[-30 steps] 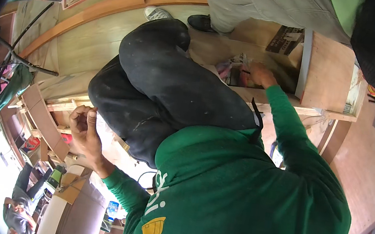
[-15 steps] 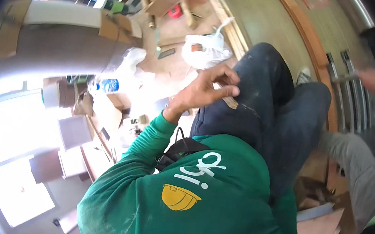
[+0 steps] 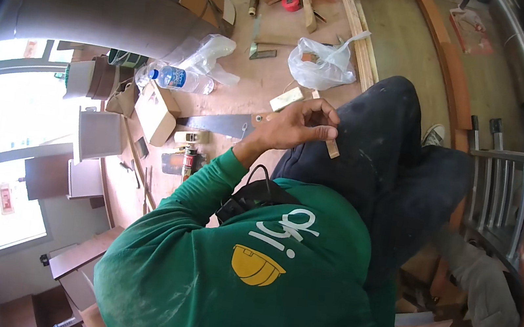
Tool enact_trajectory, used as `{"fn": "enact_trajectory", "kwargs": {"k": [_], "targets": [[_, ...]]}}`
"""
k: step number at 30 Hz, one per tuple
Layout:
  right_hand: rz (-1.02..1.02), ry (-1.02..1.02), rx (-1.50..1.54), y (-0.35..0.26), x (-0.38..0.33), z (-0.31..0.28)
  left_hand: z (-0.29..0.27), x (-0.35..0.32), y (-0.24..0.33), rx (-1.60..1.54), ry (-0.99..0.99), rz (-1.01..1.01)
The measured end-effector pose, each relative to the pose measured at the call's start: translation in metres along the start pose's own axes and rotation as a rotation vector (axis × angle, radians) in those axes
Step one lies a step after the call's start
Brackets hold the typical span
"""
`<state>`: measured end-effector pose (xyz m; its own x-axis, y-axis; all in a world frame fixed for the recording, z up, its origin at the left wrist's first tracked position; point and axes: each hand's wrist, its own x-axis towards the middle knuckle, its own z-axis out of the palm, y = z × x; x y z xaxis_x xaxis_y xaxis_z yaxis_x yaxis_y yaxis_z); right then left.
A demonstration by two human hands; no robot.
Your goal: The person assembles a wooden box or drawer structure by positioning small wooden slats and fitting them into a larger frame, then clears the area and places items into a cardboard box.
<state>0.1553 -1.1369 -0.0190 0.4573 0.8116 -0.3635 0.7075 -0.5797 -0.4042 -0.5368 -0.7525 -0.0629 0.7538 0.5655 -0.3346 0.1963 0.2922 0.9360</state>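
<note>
Above dark trousers (image 3: pixel 395 154), left hand (image 3: pixel 296 128) pinches slim wooden strip (image 3: pixel 331 148).

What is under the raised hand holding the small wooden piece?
Under the left hand and its small wooden piece lies the person's dark trouser leg. A flat saw blade runs out from behind the wrist; its near end is hidden.

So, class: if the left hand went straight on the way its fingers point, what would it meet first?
Probably the dark trouser leg: the left hand, pinching a small wooden strip, points across it, though depth is unclear.
</note>
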Motion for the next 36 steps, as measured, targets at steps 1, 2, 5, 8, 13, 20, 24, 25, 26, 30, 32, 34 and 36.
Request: {"fn": "enact_trajectory", "kwargs": {"k": [1, 2, 5, 8, 13, 20, 24, 25, 26, 30, 32, 34, 36], "targets": [[0.046, -0.026, -0.051, -0.013, -0.031, -0.005, -0.003, 0.001, -0.001, 0.008, -0.001, 0.005], [0.095, -0.051, -0.105, -0.029, -0.065, -0.011, -0.01, 0.003, -0.004, 0.032, 0.054, 0.045], [0.275, 0.038, -0.106, -0.072, -0.14, -0.005, -0.063, 0.027, -0.022, 0.241, 0.271, 0.177], [0.335, 0.17, 0.058, -0.104, -0.15, 0.054, -0.17, 0.036, -0.063, 0.559, 0.709, 0.035], [0.356, 0.262, 0.342, -0.142, -0.126, 0.17, -0.314, 0.077, -0.122, 0.864, 1.149, -0.065], [0.403, 0.251, 0.594, -0.168, -0.106, 0.287, -0.338, 0.104, -0.125, 0.964, 0.986, -0.269], [0.453, 0.291, 0.633, -0.169, -0.114, 0.317, -0.322, 0.134, -0.122, 0.878, 0.853, -0.337], [0.44, 0.26, 0.661, -0.17, -0.105, 0.328, -0.35, 0.117, -0.136, 0.862, 0.868, -0.364], [0.438, 0.257, 0.676, -0.169, -0.101, 0.337, -0.369, 0.113, -0.143, 0.834, 0.859, -0.375], [0.422, 0.288, 0.747, -0.16, -0.101, 0.372, -0.415, 0.088, -0.168, 1.906, 0.113, 0.297], [0.368, 0.295, 0.781, -0.151, -0.094, 0.382, -0.419, 0.065, -0.177, 2.042, -0.006, 0.244], [0.384, 0.261, 0.663, -0.144, -0.097, 0.37, -0.401, 0.07, -0.174, 1.89, -0.159, -0.119], [0.512, 0.135, 0.467, -0.156, -0.104, 0.348, -0.407, 0.062, -0.166, 1.721, 0.036, -0.389]]}}
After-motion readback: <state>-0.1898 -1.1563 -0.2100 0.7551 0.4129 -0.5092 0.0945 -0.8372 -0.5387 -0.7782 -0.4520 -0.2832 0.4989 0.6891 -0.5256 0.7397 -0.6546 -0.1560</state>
